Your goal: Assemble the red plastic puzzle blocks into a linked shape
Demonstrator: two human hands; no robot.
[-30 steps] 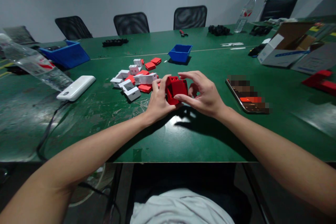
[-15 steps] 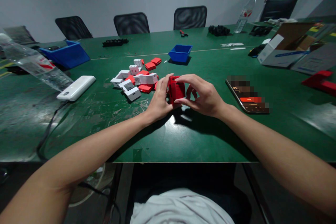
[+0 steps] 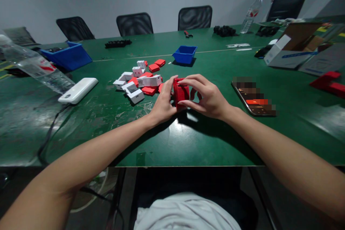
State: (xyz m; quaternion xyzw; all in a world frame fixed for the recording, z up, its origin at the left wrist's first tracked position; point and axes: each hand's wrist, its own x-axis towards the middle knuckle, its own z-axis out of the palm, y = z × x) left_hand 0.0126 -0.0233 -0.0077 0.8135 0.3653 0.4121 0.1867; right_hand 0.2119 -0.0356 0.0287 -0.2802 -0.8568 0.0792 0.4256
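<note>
A red plastic block (image 3: 182,93) is held up over the front middle of the green table. My left hand (image 3: 163,101) grips its left side between thumb and fingers. From the right, my right hand (image 3: 208,95) pinches it with the thumb low on its face and the fingertips near its upper edge. The rear of the block is hidden. Just beyond my left hand lies a loose pile of white square-sided plastic pieces (image 3: 135,96) and flat red pieces (image 3: 150,90).
A small blue bin (image 3: 185,55) stands behind the pile. To the left are a white power bank (image 3: 78,90) with a cable, a plastic bottle (image 3: 40,66) and a larger blue bin (image 3: 71,56). A phone (image 3: 252,99) and an open cardboard box (image 3: 289,48) are right.
The fingers of my right hand have shifted slightly on the red block, and the block has turned a little. My left hand keeps its hold. The pile looks unchanged.
</note>
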